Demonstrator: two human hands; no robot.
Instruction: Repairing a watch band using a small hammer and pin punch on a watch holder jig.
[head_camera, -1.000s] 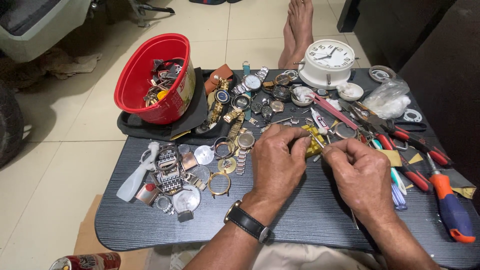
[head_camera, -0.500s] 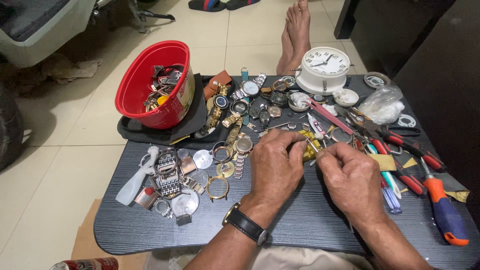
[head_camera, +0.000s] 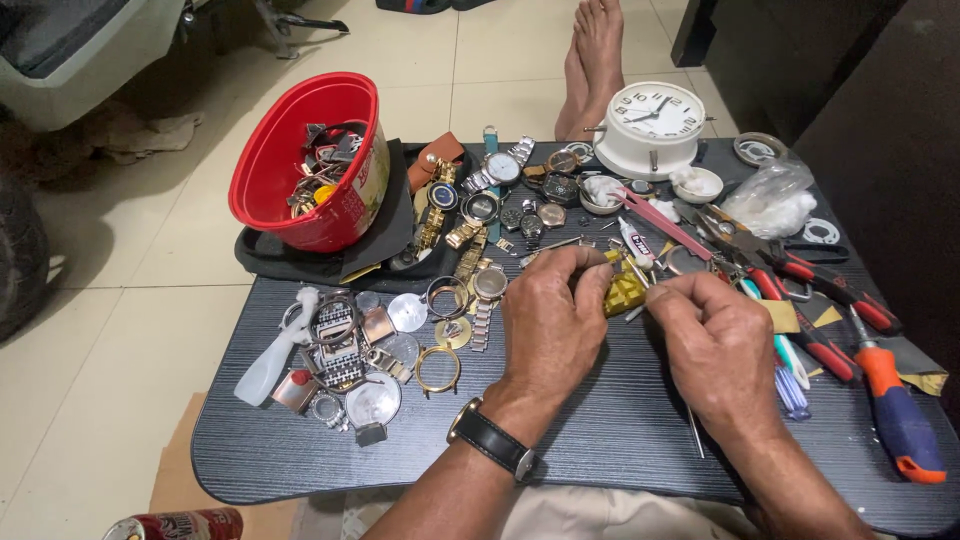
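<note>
I see dark table (head_camera: 300, 460) strewn with watch parts; red tub (head_camera: 300, 160) far left. Left hand (head_camera: 550, 320) pinches gold watch piece (head_camera: 625, 292) at table centre. Right hand (head_camera: 715, 350) closed on thin tool, tip at piece. Step judged: fine fitting. Next move needs steady grip, small force.

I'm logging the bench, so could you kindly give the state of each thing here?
Left hand: pinching the gold watch piece.
Right hand: closed on a thin tool.
Red tub: tilted, holding parts.
White clock: lying face up.
Orange-handled screwdriver: lying flat.
</note>
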